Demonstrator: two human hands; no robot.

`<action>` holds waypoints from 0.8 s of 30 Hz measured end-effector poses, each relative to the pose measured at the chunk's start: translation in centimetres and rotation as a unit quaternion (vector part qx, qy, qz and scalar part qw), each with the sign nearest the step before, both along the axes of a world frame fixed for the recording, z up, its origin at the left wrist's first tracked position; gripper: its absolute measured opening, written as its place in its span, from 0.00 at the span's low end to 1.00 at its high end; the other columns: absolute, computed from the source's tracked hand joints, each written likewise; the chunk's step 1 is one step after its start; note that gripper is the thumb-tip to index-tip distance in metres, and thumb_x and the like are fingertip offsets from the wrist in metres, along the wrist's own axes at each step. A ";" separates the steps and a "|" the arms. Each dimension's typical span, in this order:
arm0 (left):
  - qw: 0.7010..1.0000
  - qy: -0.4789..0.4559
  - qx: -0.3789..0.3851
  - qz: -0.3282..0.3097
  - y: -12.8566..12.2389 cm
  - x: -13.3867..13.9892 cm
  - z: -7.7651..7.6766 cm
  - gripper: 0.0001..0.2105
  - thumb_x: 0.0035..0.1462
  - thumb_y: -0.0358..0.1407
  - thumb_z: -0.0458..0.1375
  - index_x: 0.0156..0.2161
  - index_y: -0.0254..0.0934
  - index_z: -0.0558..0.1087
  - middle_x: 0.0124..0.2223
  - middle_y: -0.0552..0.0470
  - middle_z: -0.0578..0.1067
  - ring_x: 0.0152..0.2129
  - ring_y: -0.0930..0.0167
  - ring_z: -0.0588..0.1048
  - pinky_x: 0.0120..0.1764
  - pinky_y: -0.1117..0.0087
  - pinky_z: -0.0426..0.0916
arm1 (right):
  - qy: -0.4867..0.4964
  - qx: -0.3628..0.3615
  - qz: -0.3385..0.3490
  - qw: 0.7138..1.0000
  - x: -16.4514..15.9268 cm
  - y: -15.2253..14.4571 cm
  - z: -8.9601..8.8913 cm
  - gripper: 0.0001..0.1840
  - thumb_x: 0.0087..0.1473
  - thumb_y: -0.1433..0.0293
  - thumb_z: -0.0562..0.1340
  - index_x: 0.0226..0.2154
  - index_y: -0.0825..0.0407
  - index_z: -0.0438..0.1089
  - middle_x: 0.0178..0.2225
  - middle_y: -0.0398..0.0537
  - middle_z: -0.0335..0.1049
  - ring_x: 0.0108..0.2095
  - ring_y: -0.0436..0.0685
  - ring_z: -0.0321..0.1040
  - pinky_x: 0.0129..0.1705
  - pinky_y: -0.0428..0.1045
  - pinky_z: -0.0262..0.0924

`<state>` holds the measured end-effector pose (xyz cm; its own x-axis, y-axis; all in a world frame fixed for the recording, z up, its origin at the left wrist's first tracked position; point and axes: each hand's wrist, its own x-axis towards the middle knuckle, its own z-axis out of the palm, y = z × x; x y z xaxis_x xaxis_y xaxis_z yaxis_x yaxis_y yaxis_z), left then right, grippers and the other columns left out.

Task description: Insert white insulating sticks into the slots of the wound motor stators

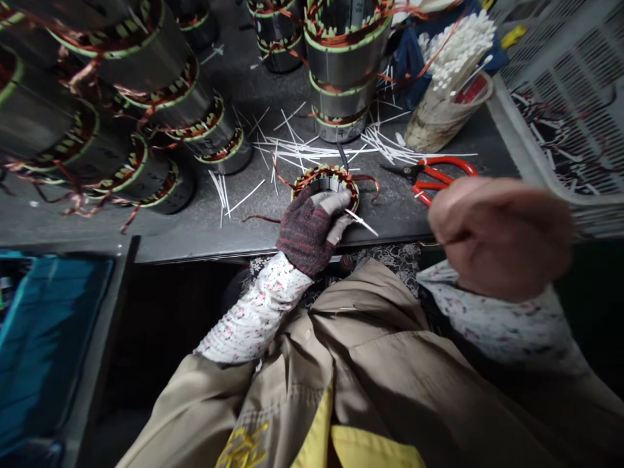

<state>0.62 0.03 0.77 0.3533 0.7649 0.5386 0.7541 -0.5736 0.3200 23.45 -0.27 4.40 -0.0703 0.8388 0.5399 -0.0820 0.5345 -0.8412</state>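
we work at a grey bench (199,224), with tall stacks of metal stators (146,62) crowding its left side and another stack (341,58) at the back, copper leads trailing from their green-edged rims. to the right is a white crate (511,140) with bits of wire and tie in it; at lower left is a blue bin (68,325). near the crate a tilted cup (433,130) is packed with white ties. the stator in hand (347,174) sits near the bench's front edge, in front of the back stack. our gloved left hand (307,227) grips its near wall, fingers inside the ring, thumb outside. our right hand (502,240) is blurred, its fingers curled; we cannot tell whether they hold anything. just beyond it lie red-handled cutters (423,174). loose ties (312,153) lie scattered around the back stack's foot, and one tie (364,223) sticks out by our left thumb.
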 end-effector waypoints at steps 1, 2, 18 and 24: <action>1.000 -0.017 -0.003 -0.003 0.0 -0.1 0.0 0.16 0.68 0.38 0.60 0.58 0.38 0.72 0.54 0.46 0.80 0.54 0.65 0.78 0.61 0.58 0.71 | 0.009 0.000 -0.022 1.000 0.3 0.2 0.0 0.21 0.66 0.61 0.60 0.22 0.50 0.65 0.21 0.43 0.61 0.22 0.51 0.59 0.25 0.49 0.54; 1.000 -0.024 -0.005 -0.009 0.0 -0.2 0.1 0.17 0.68 0.38 0.60 0.59 0.38 0.71 0.54 0.45 0.80 0.54 0.65 0.78 0.61 0.58 0.71 | -0.013 -0.007 -0.033 0.999 0.4 0.4 -0.3 0.20 0.66 0.61 0.60 0.23 0.50 0.65 0.21 0.43 0.61 0.22 0.50 0.58 0.25 0.48 0.53; 0.989 0.077 0.109 -0.065 0.5 0.1 0.6 0.14 0.71 0.44 0.55 0.55 0.43 0.76 0.57 0.44 0.78 0.53 0.62 0.78 0.61 0.50 0.70 | -0.155 -0.036 0.073 0.985 -3.2 0.8 -4.7 0.22 0.64 0.62 0.61 0.21 0.53 0.65 0.19 0.41 0.61 0.22 0.47 0.56 0.28 0.46 0.50; 0.997 0.057 0.049 -0.002 0.1 0.0 0.6 0.14 0.70 0.40 0.57 0.56 0.37 0.73 0.61 0.41 0.75 0.59 0.64 0.74 0.61 0.56 0.71 | 0.001 -0.132 0.098 0.986 -0.6 0.5 -3.8 0.21 0.65 0.57 0.64 0.26 0.53 0.72 0.22 0.42 0.63 0.23 0.47 0.58 0.25 0.45 0.52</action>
<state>0.58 0.16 1.40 0.4193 0.7091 0.5669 0.7802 -0.6007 0.1743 22.90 0.27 0.63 -0.2437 0.9204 0.3056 -0.1638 0.2715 -0.9484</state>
